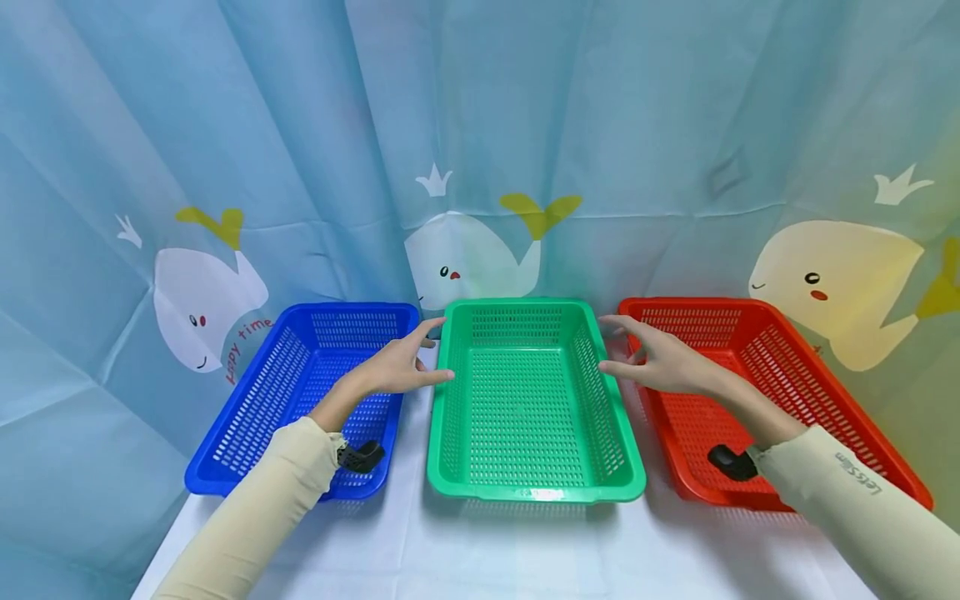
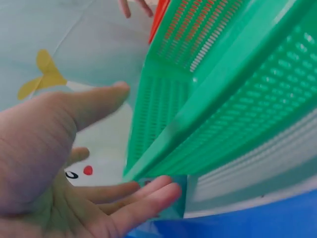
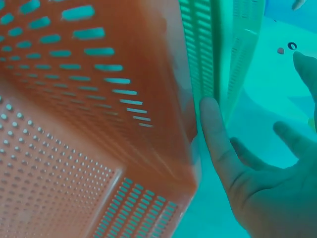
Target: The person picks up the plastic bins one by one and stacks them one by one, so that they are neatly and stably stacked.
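A green plastic basket with perforated sides stands in the middle; no items lie in it. At its left rim is my left hand, thumb and fingers spread apart. The left wrist view shows that hand with nothing in its grasp, fingertips near the basket's corner. My right hand hovers at the opposite rim, over the near edge of a red basket. In the right wrist view one finger lies close to the green wall; whether it touches, I cannot tell.
A blue basket stands left of the green one, beneath my left forearm. All the baskets sit on a white-covered table. A light-blue curtain with printed whales hangs directly behind them. Black wrist mounts stick out below the sleeves.
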Action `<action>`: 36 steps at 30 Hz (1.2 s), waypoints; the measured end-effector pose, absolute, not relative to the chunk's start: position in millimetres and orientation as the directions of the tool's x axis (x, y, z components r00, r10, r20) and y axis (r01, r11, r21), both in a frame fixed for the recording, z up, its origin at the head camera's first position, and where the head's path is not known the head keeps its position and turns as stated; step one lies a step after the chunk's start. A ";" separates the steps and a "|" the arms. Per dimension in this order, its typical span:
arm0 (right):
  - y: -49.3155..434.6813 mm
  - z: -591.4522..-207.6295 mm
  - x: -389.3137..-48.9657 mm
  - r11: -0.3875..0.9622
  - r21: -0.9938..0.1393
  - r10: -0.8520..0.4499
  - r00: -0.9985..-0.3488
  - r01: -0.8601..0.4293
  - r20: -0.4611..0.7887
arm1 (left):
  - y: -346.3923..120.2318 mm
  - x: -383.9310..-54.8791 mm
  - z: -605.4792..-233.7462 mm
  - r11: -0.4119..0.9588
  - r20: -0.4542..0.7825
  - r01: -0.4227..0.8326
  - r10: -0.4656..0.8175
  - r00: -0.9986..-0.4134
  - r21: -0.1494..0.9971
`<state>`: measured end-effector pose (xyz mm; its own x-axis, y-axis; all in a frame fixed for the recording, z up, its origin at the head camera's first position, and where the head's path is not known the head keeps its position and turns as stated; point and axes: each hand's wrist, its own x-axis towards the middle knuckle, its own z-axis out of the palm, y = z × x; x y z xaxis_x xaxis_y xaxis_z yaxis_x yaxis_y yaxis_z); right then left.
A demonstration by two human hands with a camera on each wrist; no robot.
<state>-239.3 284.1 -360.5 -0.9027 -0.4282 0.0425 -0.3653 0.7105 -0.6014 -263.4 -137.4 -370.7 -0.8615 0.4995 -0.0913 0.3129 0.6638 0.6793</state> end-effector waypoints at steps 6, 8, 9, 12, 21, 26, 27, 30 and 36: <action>279.8 -364.1 -239.0 0.642 -0.720 -0.438 -0.897 -0.266 -0.060 | -139.5 -263.1 -377.8 0.496 -0.227 0.068 0.510 -0.829 0.866; 278.7 -364.3 -238.4 0.619 -0.749 -0.444 -0.892 -0.235 -0.087 | -140.2 -264.5 -381.5 0.430 -0.251 -0.008 0.512 -0.822 0.903; 278.6 -364.7 -238.4 0.611 -0.760 -0.445 -0.890 -0.220 -0.100 | -140.3 -265.4 -383.1 0.403 -0.262 -0.043 0.507 -0.821 0.914; 278.5 -365.8 -239.2 0.600 -0.780 -0.442 -0.886 -0.180 -0.136 | -140.8 -268.9 -387.9 0.343 -0.283 -0.115 0.494 -0.822 0.932; 282.5 -370.8 -243.6 0.557 -0.829 -0.447 -0.856 -0.041 -0.258 | -142.6 -272.2 -390.5 0.313 -0.312 -0.166 0.504 -0.806 0.935; 283.9 -370.6 -244.0 0.564 -0.825 -0.451 -0.848 -0.028 -0.279 | -142.6 -273.3 -390.1 0.335 -0.318 -0.157 0.505 -0.802 0.929; 284.0 -370.6 -244.1 0.567 -0.823 -0.447 -0.848 -0.023 -0.284 | -142.7 -273.7 -390.2 0.343 -0.315 -0.147 0.508 -0.802 0.928; 283.8 -371.0 -244.7 0.575 -0.817 -0.447 -0.849 -0.030 -0.284 | -142.6 -273.9 -389.8 0.361 -0.314 -0.132 0.508 -0.802 0.923; 283.1 -373.2 -245.8 0.590 -0.806 -0.444 -0.852 -0.043 -0.278 | -141.3 -273.7 -390.0 0.371 -0.317 -0.132 0.498 -0.807 0.919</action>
